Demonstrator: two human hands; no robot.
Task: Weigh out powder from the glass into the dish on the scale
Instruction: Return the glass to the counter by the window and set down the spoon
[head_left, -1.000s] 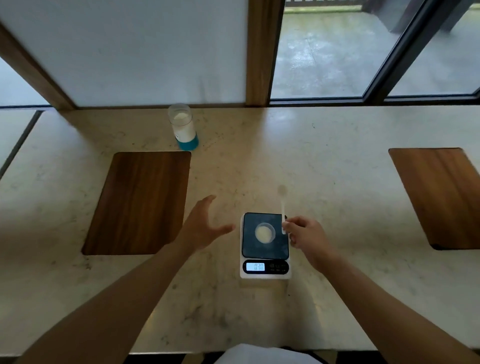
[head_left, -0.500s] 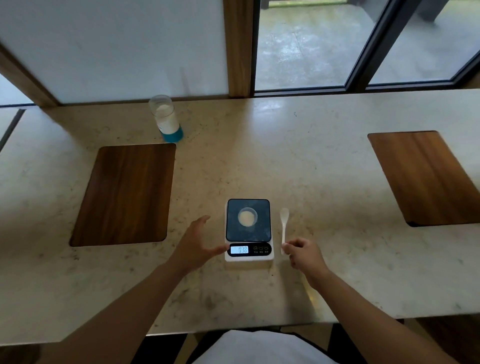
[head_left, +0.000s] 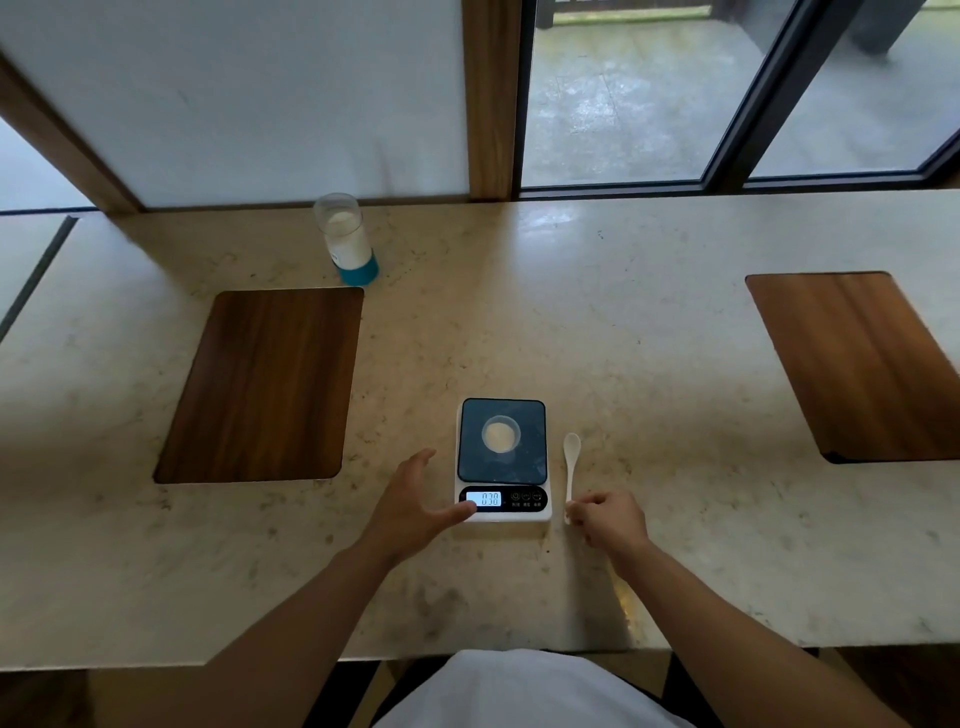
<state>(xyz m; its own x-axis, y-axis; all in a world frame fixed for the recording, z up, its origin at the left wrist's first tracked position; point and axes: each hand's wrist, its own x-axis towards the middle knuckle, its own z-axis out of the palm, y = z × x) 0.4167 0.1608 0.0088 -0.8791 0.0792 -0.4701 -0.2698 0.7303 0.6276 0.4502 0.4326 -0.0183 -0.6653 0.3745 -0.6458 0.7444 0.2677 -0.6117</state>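
A small clear dish (head_left: 501, 434) holding pale powder sits in the middle of the dark platform of a white scale (head_left: 545, 514), whose lit display shows digits like 030. The glass (head_left: 347, 239), with a blue base and white powder inside, stands far back left by the window. A white spoon (head_left: 571, 457) lies flat on the counter just right of the scale. My right hand (head_left: 610, 519) has its curled fingertips pinched on the end of the spoon's handle. My left hand (head_left: 410, 512) is open beside the scale, with its thumb at the front left corner.
Two dark wooden panels are set into the marble counter (head_left: 623, 338), one on the left (head_left: 260, 384) and one at the far right (head_left: 862, 364). Window frames run along the back. The counter's front edge is close to my body.
My right hand brought the spoon down from over the scale's right edge and laid it on the counter beside the scale. My left hand came in to the scale's front left corner.
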